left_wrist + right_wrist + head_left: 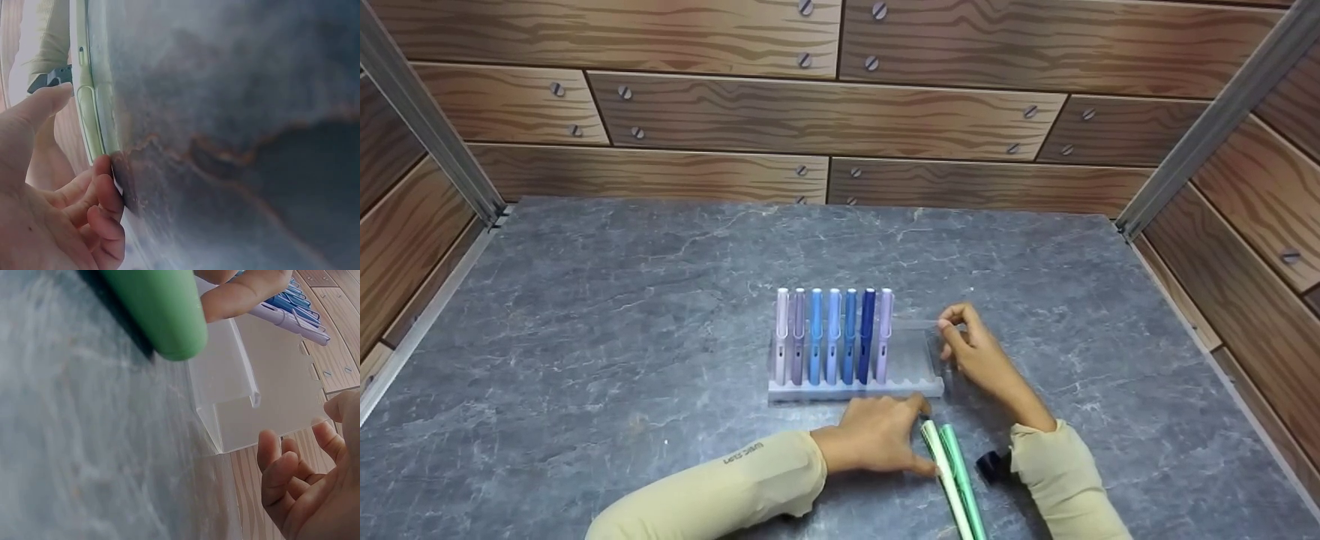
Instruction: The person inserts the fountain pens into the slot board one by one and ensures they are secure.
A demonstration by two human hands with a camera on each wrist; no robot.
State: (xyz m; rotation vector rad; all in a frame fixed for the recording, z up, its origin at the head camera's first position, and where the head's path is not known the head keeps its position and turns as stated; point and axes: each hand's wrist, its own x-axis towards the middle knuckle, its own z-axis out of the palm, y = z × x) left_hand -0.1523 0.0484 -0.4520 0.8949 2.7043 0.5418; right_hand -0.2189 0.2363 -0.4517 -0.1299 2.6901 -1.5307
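A clear pen stand [915,356] holds several upright pens in white, purple and blue shades, the rightmost a lilac pen [885,337]. In front of it, a pale green pen [947,480] and a darker green pen [964,480] lie side by side. My left hand [881,435] reaches over the table with thumb and fingers spread; its fingertips touch or nearly touch the pale green pen's far end, seen in the left wrist view. My right hand [979,356] is at the stand's right edge, thumb and index finger pinching the upper corner of its back panel.
A small black object [994,466] is beside the right sleeve, partly hidden. The grey marbled tabletop [622,300] meets wood-patterned walls [825,112] at the back and sides, with metal posts at the corners.
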